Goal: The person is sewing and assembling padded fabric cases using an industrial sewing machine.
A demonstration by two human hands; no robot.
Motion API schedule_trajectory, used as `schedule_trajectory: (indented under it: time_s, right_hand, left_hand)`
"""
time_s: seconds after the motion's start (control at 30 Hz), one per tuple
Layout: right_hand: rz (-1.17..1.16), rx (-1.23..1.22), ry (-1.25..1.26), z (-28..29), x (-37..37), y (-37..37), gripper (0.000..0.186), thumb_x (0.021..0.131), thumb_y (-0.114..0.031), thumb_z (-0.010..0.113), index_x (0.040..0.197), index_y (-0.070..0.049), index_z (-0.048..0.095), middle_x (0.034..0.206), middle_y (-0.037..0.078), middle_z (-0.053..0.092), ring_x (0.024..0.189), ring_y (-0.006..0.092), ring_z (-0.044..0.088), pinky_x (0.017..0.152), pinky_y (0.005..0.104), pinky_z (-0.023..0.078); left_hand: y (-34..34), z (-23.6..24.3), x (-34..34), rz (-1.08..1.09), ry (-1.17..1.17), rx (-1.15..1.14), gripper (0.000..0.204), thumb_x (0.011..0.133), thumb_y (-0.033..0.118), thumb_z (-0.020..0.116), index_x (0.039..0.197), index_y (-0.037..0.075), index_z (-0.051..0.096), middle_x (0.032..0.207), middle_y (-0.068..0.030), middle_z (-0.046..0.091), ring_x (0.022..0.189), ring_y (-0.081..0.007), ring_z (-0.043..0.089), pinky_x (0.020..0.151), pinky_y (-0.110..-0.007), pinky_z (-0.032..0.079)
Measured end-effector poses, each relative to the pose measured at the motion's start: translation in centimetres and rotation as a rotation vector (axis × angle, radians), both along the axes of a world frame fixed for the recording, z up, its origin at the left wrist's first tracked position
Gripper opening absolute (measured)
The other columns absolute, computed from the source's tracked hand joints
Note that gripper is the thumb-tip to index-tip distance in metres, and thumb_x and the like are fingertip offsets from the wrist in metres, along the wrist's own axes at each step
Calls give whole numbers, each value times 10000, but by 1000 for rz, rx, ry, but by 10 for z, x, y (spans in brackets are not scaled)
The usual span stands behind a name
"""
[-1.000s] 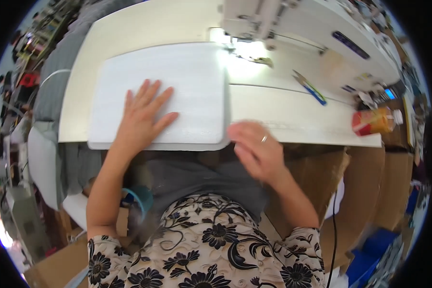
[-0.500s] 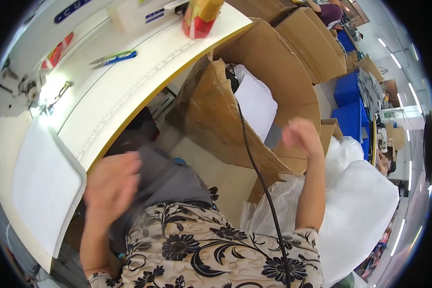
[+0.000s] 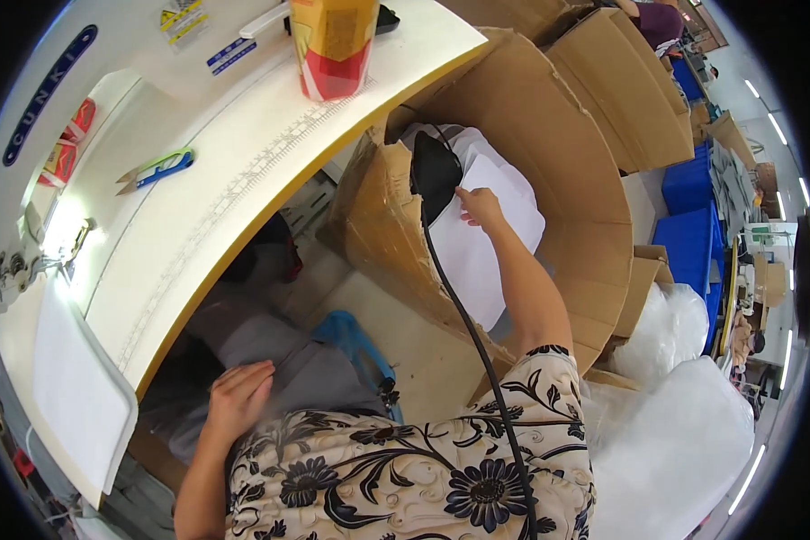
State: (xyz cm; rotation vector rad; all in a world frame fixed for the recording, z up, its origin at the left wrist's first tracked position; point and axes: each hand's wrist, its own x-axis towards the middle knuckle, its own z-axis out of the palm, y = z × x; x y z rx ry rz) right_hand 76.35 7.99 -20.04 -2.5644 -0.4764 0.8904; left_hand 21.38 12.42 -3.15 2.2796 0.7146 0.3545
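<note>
View: head camera, looking down and to the person's right, past the worktop's right end into a box beside it.
Right hand [image 3: 481,205]: stretched out into the open cardboard box [image 3: 567,135]; fingertips rest on the top white fabric piece [image 3: 486,252]. Its grip is partly spread, fingers flat on the cloth and not yet closed on it.
Left hand [image 3: 238,396]: lies below the worktop's front edge on grey cloth [image 3: 297,360] in the lap; fingers loosely curled, clamped on nothing that shows.
Thing in hand: the white fabric pieces are stacked inside the box, leaning against its far wall, to the right of the worktop [image 3: 243,180] and below its level.
Black cord [image 3: 477,351]: runs from a dark object at the box's near wall down across the patterned sleeve.
On the worktop: sewing machine [image 3: 27,117] at the left end; thread snips [image 3: 157,166] with a green and blue handle near the middle; yellow and red carton [image 3: 333,45] at the right end; white panel [image 3: 72,387] at the front left corner.
Step in hand (judged): fetching a fresh white piece from the box.
Next move calls for (judged): pinching only the top layer and lifting it clear of the cord.
Change from earlier: a second ago both hands lay at the worktop's front edge, the left flat on the white panel; the view has since swung right, and the right hand has gone into the box.
</note>
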Motion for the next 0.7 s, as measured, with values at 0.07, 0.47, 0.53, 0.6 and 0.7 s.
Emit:
schedule_trajectory:
  time_s: [0.07, 0.47, 0.53, 0.6, 0.7]
  right_hand:
    - [-94, 86, 81, -9, 0, 3, 509, 889, -484, 642, 730, -3, 688, 642, 104, 686, 570, 217, 685, 634, 343, 568]
    - [-185, 640, 134, -13, 51, -84, 208, 921, -193, 658, 910, 6, 719, 759, 52, 669, 654, 153, 630, 689, 303, 563]
    - [50, 558, -201, 53, 64, -87, 232, 934, -180, 634, 981, 34, 710, 794, 35, 677, 689, 112, 610, 668, 273, 510]
    - [106, 873, -102, 132, 40, -63, 230, 949, -143, 632, 1105, 21, 674, 891, -21, 663, 786, 64, 576, 697, 241, 468]
    - [323, 909, -136, 253, -23, -62, 179, 941, -109, 631, 1075, 4, 666, 826, -31, 610, 783, 41, 559, 706, 217, 460]
  left_hand:
    - [0, -4, 3, 36, 26, -5, 171, 796, -11, 715, 967, -11, 720, 1013, -157, 730, 905, -292, 718, 816, -361, 562]
    - [1, 24, 29, -63, -38, 24, 211, 780, -35, 713, 990, -12, 711, 1033, -155, 721, 907, -297, 711, 811, -363, 557]
    - [11, 56, 44, -194, -112, 222, 282, 758, -35, 721, 1038, -5, 706, 1102, -151, 702, 952, -302, 702, 820, -370, 562]
    - [27, 97, 68, -277, -186, 505, 381, 733, -34, 734, 1109, 7, 693, 1183, -151, 671, 1030, -309, 683, 849, -384, 568]
    - [39, 164, 145, -380, -221, 845, 438, 789, 86, 637, 1226, 52, 652, 1309, -110, 623, 1255, -274, 579, 1030, -425, 491]
